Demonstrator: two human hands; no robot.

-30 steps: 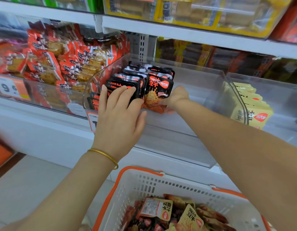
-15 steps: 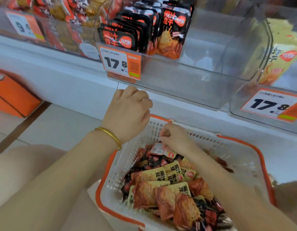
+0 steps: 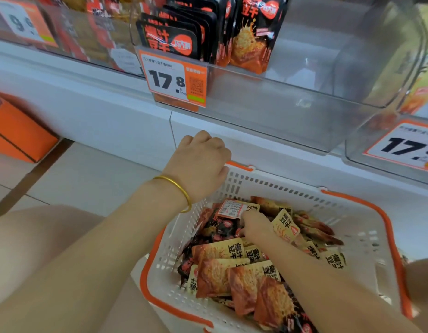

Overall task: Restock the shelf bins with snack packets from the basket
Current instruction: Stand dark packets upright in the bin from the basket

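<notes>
Shop shelving stands behind the basket. Right fingers [image 3: 243, 218] dig among the loose snack packets [image 3: 232, 272] near the basket's [image 3: 280, 186] far-left corner; whether they pinch one I cannot tell. The left hand [image 3: 198, 164] curls into a fist over that corner, holding nothing visible. A blind grab could lift a yellow packet [image 3: 286, 224] wrongly for the clear bin [image 3: 280, 104] of black packets [image 3: 174, 39].

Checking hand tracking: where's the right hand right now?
Head view, centre-right: the right hand is down inside the white basket, among the snack packets, beside a label-side-up packet, lower right of the left hand.
</notes>
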